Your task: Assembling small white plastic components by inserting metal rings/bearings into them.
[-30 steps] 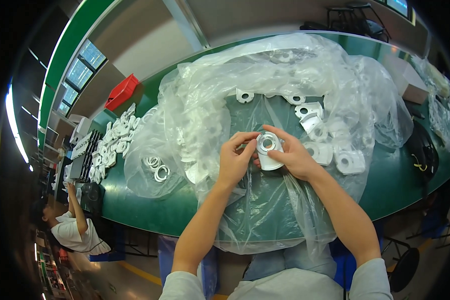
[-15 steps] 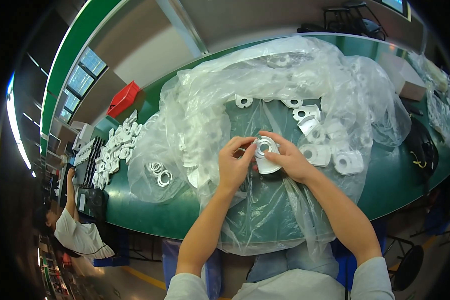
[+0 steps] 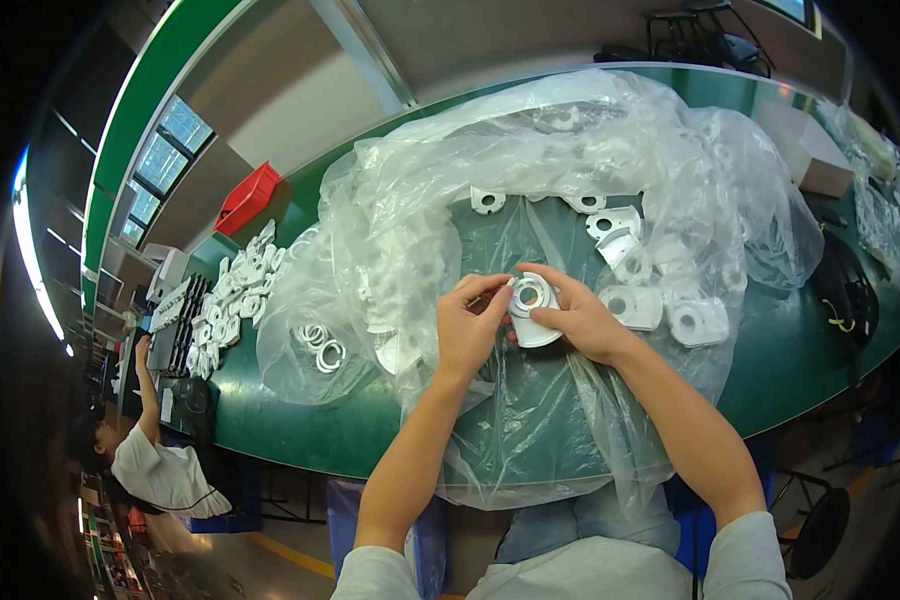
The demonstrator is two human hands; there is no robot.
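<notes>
A: What do we have in our hands?

B: Our right hand (image 3: 580,320) has its grip closed around a white plastic part (image 3: 532,310) with a round hole through it, held above the clear plastic sheet (image 3: 530,440) near the middle of the green counter (image 3: 800,360). Our left hand (image 3: 467,330) meets it from the other side, fingers pinched shut on the part's left edge.

A: And what lies around it?

B: Just to the right we see more white parts of the same kind (image 3: 670,310), lying on the sheet near our right hand. Two smaller white brackets (image 3: 487,200) sit farther back on the counter, under the bunched plastic.

A: What about our left?

B: A clear bag holds a few white rings (image 3: 320,345), well apart from our hands. Beyond it a spread of small white pieces (image 3: 235,290) covers the counter's far left end, next to a red bin (image 3: 248,198).

A: Anyone else?

B: A person in a white shirt (image 3: 155,470) stands at the left end, one arm raised toward the black trays (image 3: 175,320).
</notes>
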